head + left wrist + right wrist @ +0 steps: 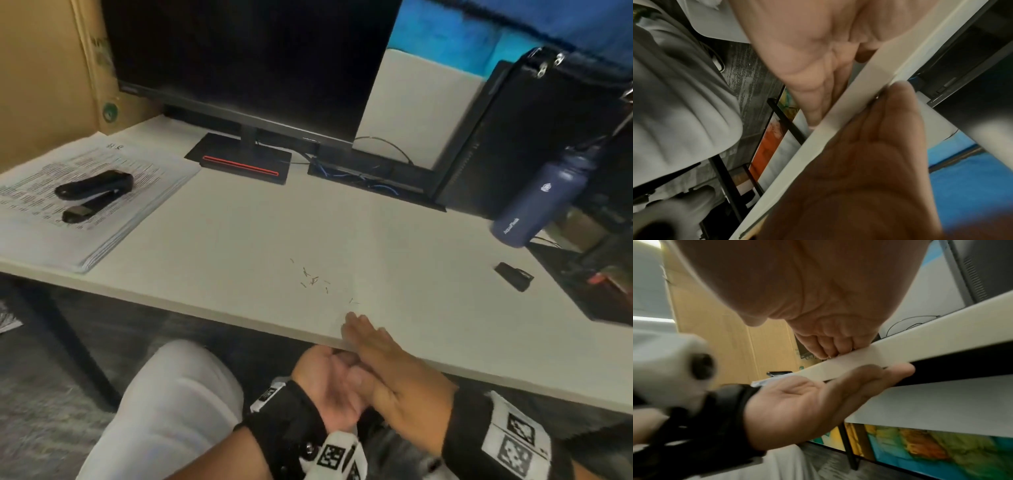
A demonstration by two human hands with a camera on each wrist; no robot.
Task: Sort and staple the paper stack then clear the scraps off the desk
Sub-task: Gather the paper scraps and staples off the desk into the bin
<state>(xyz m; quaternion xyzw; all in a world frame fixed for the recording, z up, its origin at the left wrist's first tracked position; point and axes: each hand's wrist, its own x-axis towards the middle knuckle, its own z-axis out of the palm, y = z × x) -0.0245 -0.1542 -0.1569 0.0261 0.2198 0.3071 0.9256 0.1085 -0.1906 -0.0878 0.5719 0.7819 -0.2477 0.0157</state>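
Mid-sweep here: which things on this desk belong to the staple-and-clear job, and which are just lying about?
Job:
paper stack
stapler lying on it
staple scraps
left hand cupped under desk edge
right hand flat, sweeping

Lying about:
monitor
blue bottle
small black object

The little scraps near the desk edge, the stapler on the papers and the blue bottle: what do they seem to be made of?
Scraps: thin, bent grey slivers, probably metal staples; too small to be sure.
Stapler: glossy black, rounded shell, seemingly plastic; any metal parts are blurred.
Bottle: matte navy body with a small white logo, likely coated metal, perhaps plastic.
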